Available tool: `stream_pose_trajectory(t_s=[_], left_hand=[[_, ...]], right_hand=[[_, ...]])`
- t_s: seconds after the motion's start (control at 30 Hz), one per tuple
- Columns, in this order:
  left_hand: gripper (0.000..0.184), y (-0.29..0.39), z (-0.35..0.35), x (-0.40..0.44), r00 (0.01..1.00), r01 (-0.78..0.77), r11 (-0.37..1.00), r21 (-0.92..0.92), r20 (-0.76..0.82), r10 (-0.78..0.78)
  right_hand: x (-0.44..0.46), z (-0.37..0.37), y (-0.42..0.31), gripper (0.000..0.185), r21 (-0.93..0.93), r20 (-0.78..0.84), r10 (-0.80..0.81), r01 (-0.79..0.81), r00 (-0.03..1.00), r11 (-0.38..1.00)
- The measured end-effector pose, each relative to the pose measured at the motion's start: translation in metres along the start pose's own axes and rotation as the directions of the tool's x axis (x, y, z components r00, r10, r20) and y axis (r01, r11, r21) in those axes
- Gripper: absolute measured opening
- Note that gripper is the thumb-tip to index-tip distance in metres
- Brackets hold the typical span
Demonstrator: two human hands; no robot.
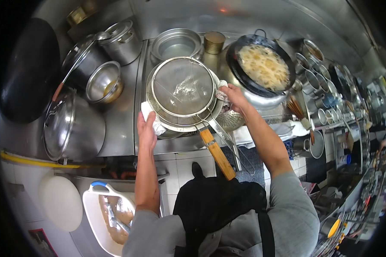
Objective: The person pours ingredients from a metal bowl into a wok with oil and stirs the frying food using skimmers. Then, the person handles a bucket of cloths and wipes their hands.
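Observation:
A round fine-mesh strainer rests over a wire strainer with a wooden handle, both lying across a wide metal pot. My left hand is closed on a folded white cloth against the pot's left side. At the right side, my right hand grips another white cloth on the rim. The strainers hide most of the pot and whatever is in it. Below my right forearm sits a perforated ladle.
To the right, a black wok holds bubbling, foamy oil with pale pieces. Behind stand a metal basin of liquid and a tin can. Lidded pots and a steel bowl occupy the left counter. A white tub sits lower left.

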State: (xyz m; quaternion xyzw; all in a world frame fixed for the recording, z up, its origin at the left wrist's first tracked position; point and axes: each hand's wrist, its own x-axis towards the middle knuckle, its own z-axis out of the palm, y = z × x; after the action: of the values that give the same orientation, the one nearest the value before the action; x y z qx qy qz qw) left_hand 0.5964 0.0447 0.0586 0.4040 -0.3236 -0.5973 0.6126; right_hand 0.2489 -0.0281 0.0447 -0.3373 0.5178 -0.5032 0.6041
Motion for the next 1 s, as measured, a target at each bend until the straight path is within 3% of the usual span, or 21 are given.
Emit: stream_pose_trajectory(t_s=[0.23,0.4,0.5,0.57,0.83,1.0], left_hand=[[0.035,-0.021,0.100,-0.022,0.986,0.048,0.998,0.043,0.156,-0.054],[0.037,-0.068,0.188,-0.057,0.935,0.097,0.992,0.081,0.334,-0.119],[0.037,-0.098,0.245,-0.088,0.910,0.135,0.982,0.131,0.376,-0.175],[0.037,-0.129,0.279,-0.105,0.871,0.183,0.973,0.139,0.436,-0.226],[0.039,-0.245,0.437,-0.185,0.679,0.329,0.924,0.193,0.631,-0.374],[0.041,-0.314,0.552,-0.236,0.503,0.387,0.878,0.280,0.734,-0.456]], right_hand=[[-0.089,-0.103,-0.037,0.029,0.023,-0.158,-0.002,0.005,0.987,1.000],[-0.185,-0.194,-0.063,0.029,0.066,-0.362,0.036,-0.013,0.932,0.998],[-0.231,-0.262,-0.056,0.019,0.113,-0.437,0.033,0.018,0.899,0.993],[-0.257,-0.315,-0.044,0.019,0.080,-0.523,-0.029,0.084,0.852,0.993],[-0.420,-0.471,-0.049,0.041,0.116,-0.737,0.022,0.095,0.676,0.989],[-0.497,-0.569,-0.045,0.037,0.156,-0.858,0.051,0.164,0.512,0.974]])
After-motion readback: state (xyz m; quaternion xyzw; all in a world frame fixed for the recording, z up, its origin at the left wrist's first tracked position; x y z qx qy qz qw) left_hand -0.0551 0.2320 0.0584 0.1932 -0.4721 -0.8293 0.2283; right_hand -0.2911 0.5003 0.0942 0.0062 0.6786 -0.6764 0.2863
